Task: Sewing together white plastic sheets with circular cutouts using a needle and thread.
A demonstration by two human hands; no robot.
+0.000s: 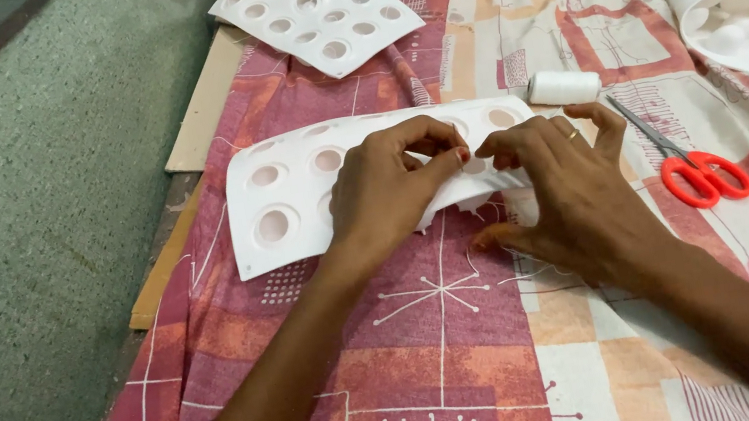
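Observation:
A white moulded plastic tray (286, 195) with round hollows lies on the patterned cloth in front of me. My left hand (386, 188) rests on its near edge, thumb and forefinger pinched together. My right hand (565, 199) meets it from the right, fingertips also pinching at the tray's lower edge. Something very small may be held between the fingertips, but I cannot make it out. A white spool of thread (564, 87) lies just beyond my right hand. Red-handled scissors (691, 162) lie to the right of it.
A second white tray (316, 9) with hollows lies farther back on the left. More white moulded pieces (728, 19) are heaped at the right. The patterned cloth (439, 352) covers a board whose left edge (204, 97) borders a green floor.

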